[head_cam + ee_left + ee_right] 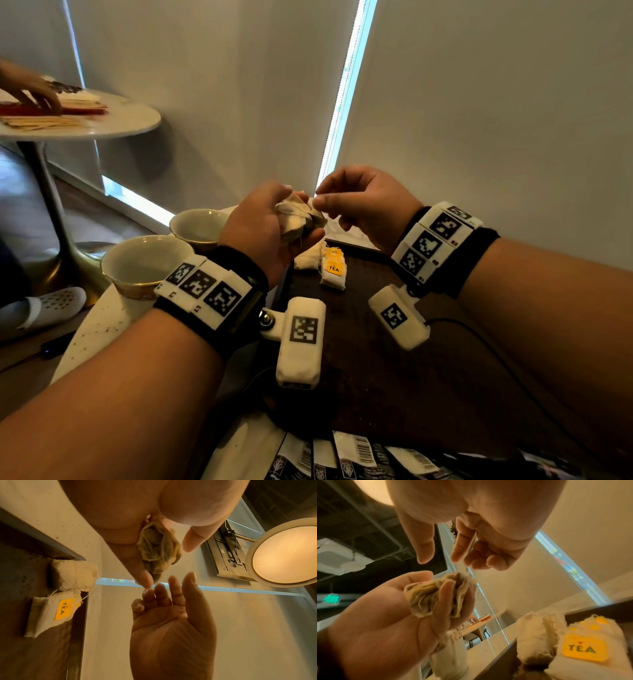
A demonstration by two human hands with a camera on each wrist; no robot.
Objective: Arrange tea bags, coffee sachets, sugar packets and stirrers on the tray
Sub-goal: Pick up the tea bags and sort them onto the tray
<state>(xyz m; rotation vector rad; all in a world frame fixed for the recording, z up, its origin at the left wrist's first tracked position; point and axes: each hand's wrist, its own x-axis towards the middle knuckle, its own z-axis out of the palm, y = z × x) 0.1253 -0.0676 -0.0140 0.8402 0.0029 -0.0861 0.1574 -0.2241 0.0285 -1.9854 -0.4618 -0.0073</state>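
My left hand grips a crumpled clump of tea bags with tangled strings, held above the far end of the dark tray. The clump sits between its thumb and fingers. My right hand hovers just right of the clump; in the right wrist view its thumb and forefinger are apart with nothing between them. Two tea bags lie on the tray's far end, one with a yellow TEA tag and a plain one beside it.
Two empty cups stand on the white table left of the tray. Black-and-white sachets lie at the near edge. A black cable crosses the tray. Another person's hand is on a round table far left.
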